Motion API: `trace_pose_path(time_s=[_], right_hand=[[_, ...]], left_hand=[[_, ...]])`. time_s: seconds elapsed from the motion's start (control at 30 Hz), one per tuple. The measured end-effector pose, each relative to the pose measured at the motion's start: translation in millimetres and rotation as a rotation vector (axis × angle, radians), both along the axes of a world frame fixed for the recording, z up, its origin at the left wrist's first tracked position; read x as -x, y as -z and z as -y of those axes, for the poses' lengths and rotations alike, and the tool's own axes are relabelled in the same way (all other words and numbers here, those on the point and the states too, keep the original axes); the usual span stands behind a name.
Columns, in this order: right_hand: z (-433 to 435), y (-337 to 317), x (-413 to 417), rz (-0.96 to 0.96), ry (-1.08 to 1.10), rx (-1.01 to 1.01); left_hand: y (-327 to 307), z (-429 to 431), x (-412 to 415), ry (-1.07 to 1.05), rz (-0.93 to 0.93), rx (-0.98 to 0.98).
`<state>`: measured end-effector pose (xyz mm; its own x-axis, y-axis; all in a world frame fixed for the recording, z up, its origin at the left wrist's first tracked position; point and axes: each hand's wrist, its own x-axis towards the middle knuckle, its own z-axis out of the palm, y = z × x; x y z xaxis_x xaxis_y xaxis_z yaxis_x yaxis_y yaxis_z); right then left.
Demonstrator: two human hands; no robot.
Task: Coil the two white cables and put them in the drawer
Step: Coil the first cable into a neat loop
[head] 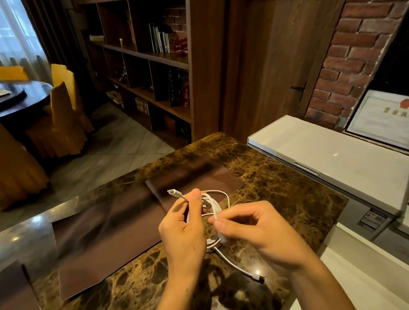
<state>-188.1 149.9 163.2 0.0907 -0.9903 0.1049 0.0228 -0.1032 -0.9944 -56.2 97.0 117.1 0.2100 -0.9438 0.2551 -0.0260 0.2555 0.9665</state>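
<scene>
head view looks down on a dark marble counter, and everything below is placed from the brown leather mat lying on it. just off the mat's near right corner, both hands hold a loose bundle of white cable up above the stone. the left hand is closed, thumb pressed against forefinger, pinching one strand close behind a white connector that pokes out up and toward the mat. the right hand is closed too, thumb and forefinger nipping another white plug end on the side of the bundle away from the mat. between the two pinches the loops hang tangled; i cannot tell where one cable stops and the other begins, or whether both are in this bundle. one free tail runs from under the right hand down toward the person and away from the mat, its long axis slanting near-right, ending in a dark-tipped plug that lies on the marble. that tail is the thing to mind: it lies on the right hand's side, nearer that hand, so drawing it up into the loops looks like right-hand work while the left keeps the coil gathered. the coiling seems only partly done. no drawer can be clearly picked out; the white unit beyond the mat's far right corner may hold one, but that is not certain.
</scene>
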Motion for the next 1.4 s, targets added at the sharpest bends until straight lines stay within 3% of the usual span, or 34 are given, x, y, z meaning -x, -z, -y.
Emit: trace_pose_path(time_s=[0.1, 0.27, 0.37, 0.43, 0.6, 0.73, 0.8, 1.0, 1.13, 1.2, 1.23, 1.37, 1.4], right_hand=[[2.5, 3.1, -5.9, -0.043, 0.135, 0.022], [3.2, 15.8, -18.4, -0.337, 0.457, 0.209], [4.8, 19.2, -17.6, -0.441, 0.542, 0.268], [8.1, 19.6, -15.2, -0.375, 0.520, 0.198], [14.0, 20.9, 0.0, -0.161, 0.091, 0.022], [10.4, 26.1, 8.2, -0.052, -0.078, -0.027], [11.1, 30.6, 10.4, -0.081, -0.057, -0.022], [6.4, 42.0, -7.2, -0.329, 0.385, 0.172], [6.2, 33.8, -17.7, 0.029, 0.324, 0.079], [5.3, 29.9, -20.2, 0.045, 0.299, 0.048], [5.2, 30.5, -20.6, -0.032, 0.321, 0.060], [9.1, 49.0, -17.5, -0.708, 0.564, 0.164], [8.8, 50.8, -19.2, -0.749, 0.602, 0.182]], left_hand=[[-3.3, -3.3, 2.8, 0.056, -0.038, 0.015], [-8.2, -4.8, 1.0, 0.047, -0.059, 0.023], [-10.0, -8.1, 2.8, 0.051, -0.078, 0.031], [-11.1, -9.6, 3.7, 0.051, -0.097, 0.034], [-11.9, -8.6, 1.1, 0.099, -0.138, 0.035], [-13.1, -15.3, 4.6, 0.166, -0.113, 0.021], [-12.4, -17.7, 4.5, 0.180, -0.126, 0.007], [-14.1, -17.3, 2.6, 0.193, -0.099, 0.003], [-16.3, -19.6, 1.6, 0.184, -0.127, -0.002], [-14.5, -19.1, -0.3, 0.165, -0.106, -0.003], [-14.3, -18.8, -1.5, 0.153, -0.099, -0.003], [-12.6, -20.0, 0.3, 0.121, -0.112, 0.035], [-12.8, -21.3, 2.1, 0.124, -0.105, 0.044]])
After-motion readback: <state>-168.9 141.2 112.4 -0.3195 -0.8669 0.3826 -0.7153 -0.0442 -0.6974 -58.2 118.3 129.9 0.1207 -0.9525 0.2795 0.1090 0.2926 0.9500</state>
